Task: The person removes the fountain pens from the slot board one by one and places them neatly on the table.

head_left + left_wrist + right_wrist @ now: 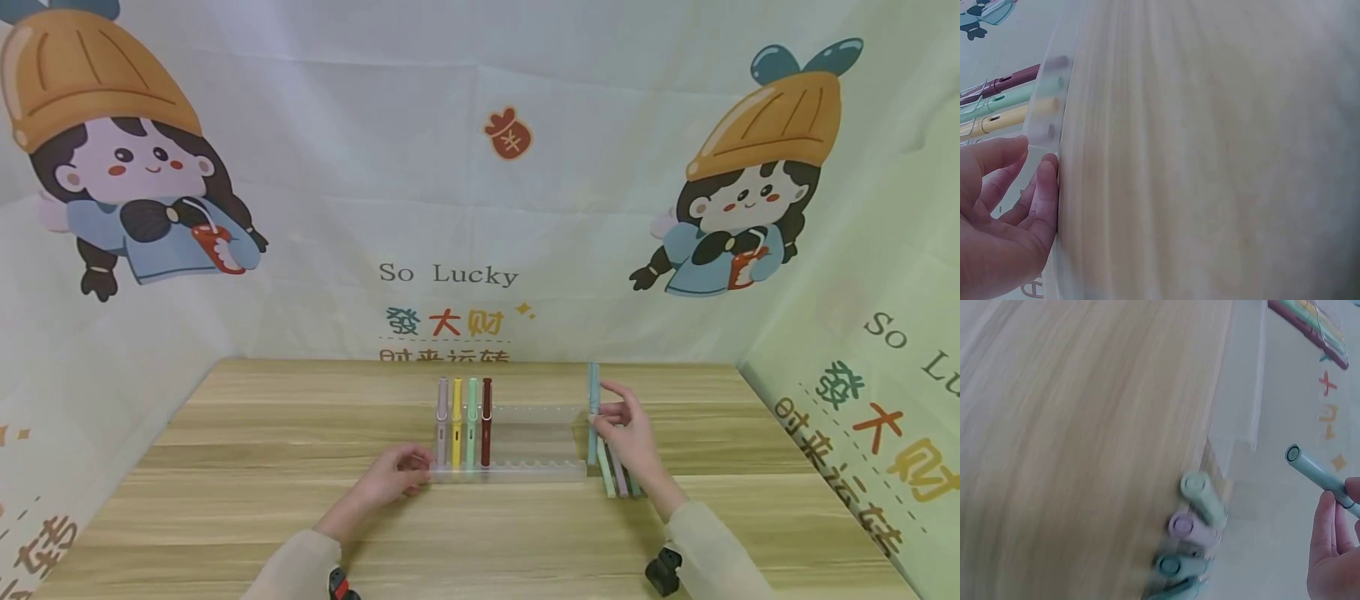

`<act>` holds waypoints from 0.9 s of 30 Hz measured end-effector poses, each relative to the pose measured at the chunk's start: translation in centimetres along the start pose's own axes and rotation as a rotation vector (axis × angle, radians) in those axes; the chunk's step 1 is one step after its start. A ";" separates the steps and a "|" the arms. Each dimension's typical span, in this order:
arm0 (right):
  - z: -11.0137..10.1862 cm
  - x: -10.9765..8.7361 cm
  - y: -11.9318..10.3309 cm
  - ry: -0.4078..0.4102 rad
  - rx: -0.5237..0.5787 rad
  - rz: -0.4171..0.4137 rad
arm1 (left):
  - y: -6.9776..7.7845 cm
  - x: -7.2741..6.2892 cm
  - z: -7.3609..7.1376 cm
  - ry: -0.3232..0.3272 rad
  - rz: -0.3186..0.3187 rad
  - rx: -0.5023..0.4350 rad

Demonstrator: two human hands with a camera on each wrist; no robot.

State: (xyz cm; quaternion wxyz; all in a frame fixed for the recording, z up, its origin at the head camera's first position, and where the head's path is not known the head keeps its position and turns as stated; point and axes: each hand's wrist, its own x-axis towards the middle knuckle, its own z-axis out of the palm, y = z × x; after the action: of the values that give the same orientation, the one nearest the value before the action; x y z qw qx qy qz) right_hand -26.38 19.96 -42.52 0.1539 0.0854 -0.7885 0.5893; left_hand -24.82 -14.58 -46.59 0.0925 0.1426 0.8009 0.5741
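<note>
My right hand (628, 432) pinches a blue fountain pen (593, 392) between thumb and fingers, holding it upright at the right end of a clear pen rack (525, 473). In the right wrist view, the held pen (1313, 469) points its round end toward the rack. At the rack's left end, fingertips of my left hand (393, 473) touch the corner, loosely bent. Standing side by side in the rack's left part are a lilac pen (442, 425), a yellow pen (457, 425), a mint pen (472, 425) and a dark red pen (487, 425).
Several more pens lie bunched below my right hand, among them a pale green pen (1200, 494), a light purple pen (1191, 528) and a teal pen (1179, 565). A printed cloth (600, 250) hangs behind the wooden table (300, 417).
</note>
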 end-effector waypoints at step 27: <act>-6.9 -1.1 1.7 -0.134 -0.225 0.159 | 0.0 0.0 0.0 0.005 -0.011 -0.004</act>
State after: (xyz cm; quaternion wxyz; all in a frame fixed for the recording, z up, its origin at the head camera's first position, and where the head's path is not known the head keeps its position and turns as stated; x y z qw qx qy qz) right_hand -24.93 26.98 -42.64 0.0624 0.0439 -0.8624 0.5004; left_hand -24.86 -14.56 -46.62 0.0938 0.1366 0.8009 0.5754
